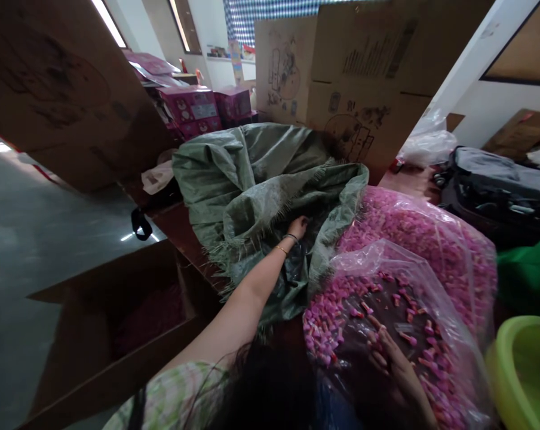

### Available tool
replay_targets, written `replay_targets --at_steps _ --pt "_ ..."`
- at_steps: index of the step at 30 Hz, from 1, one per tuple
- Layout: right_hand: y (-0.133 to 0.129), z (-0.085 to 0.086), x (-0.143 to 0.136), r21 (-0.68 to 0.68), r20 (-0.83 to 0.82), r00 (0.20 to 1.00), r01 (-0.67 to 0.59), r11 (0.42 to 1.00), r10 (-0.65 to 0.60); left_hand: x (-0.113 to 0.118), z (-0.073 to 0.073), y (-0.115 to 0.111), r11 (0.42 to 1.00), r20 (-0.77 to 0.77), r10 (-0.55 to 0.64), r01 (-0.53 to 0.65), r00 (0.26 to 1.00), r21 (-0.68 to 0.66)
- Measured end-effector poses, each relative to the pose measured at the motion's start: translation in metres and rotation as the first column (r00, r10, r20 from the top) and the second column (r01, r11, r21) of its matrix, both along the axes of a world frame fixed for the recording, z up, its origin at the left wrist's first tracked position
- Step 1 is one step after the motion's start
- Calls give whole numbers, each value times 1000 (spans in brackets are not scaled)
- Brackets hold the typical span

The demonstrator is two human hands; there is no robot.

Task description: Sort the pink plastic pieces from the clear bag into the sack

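Sack [211, 161], green with frayed edges, lies open on the desk [180, 236]. Left hand [298, 227] reaches into its mouth, fingers curled; whether that grip is clamped on anything cannot be told. Right hand [389, 352] is over a dark patch ringed by loose pink pieces [324, 322], its fingers bent; whether a piece is caught in that grip is too unclear to tell. The pieces lie in the open front bag [373, 255] of clear plastic, just right of the sack. A rear bag [449, 257], full of similar pieces, rests behind it. Green basin [505, 364] stands at the right edge. Open carton [73, 352], pink contents inside, sits lower left. Pink boxes [192, 110] are stacked beyond the sack.
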State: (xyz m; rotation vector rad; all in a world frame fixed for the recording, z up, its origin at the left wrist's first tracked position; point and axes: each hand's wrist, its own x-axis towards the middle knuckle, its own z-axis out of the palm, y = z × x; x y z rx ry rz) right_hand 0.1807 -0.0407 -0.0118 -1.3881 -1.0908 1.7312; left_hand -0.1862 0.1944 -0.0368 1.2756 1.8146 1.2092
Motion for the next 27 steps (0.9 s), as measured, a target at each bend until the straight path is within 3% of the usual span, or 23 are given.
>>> replay_targets --at_steps 4,10,12,14,17,20,24,27 --pt "1 -11 -8 2 -1 997 74 997 -74 -19 14 -11 998 237 -1 -16 971 68" --pt "-1 -25 -5 99 120 991 -78 992 66 -30 42 -45 984 513 -136 53 848 172" --pt "1 -18 -6 137 119 993 -32 990 16 -15 54 -63 970 574 -224 126 787 206" --pt "5 -2 -7 250 146 987 27 968 -65 15 64 -88 938 609 -346 261 714 226" --pt "10 31 -11 455 207 965 49 889 -160 74 73 -135 836 544 -515 527 663 151" --pt "13 54 -15 599 233 939 66 798 -253 125 78 -177 720 455 -646 687 613 97" --pt "11 46 -20 697 366 921 -177 695 -133 152 78 -200 668 367 -720 731 589 138" --pt "3 30 -21 669 390 920 -249 700 -45 152 71 -199 665 369 -720 737 588 123"
